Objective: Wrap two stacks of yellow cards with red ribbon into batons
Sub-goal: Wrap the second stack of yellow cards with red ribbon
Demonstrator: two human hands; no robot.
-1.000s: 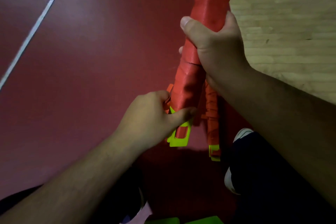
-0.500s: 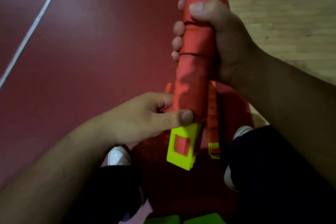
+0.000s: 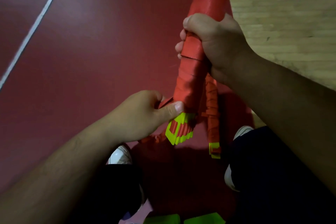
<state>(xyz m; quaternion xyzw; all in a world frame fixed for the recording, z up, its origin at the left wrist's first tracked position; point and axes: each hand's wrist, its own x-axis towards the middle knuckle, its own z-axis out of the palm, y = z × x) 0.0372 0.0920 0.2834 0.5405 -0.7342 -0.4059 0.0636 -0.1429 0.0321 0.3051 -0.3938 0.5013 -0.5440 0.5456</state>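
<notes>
We lose the upper end of the red-wrapped baton (image 3: 198,63) at the top edge, and the fingers of the right hand (image 3: 216,45) mostly curl out of sight behind it. The second baton (image 3: 212,111), lower centre, is half hidden behind the first; we cannot tell what the two green shapes (image 3: 161,219) cut by the bottom edge are

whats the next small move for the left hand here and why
Probably pull the ribbon pinched by the left hand one turn lower around the baton: the yellow cards stick out bare below the wrap, and the right hand grips the baton mid-length, steadying it.
</notes>
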